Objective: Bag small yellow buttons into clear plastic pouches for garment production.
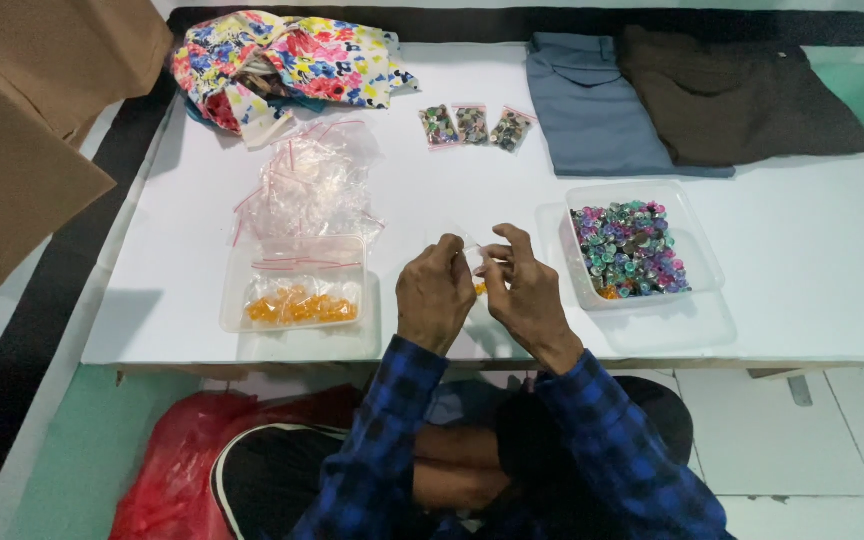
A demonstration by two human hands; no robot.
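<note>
at far left we note a clear tray [294, 290] of orange pieces with a heap of empty zip bags [310, 185] behind it. our left hand [434, 293] and right hand [524, 290] both pinch a small clear bag [476, 262] over the white table [812, 270], orange bits inside. to the right, a clear tray of mixed buttons [630, 248].

what sits where on your tabletop

your hands meet at the near edge of the tabletop [802, 290], a small bag [472, 262] between them. left of them sits a tray [294, 285], loose bags [310, 185] piled behind it. right sits a tub of beads [628, 248]. three filled packets [474, 126] lie farther back, folded cloth [592, 105] to their right.
</note>
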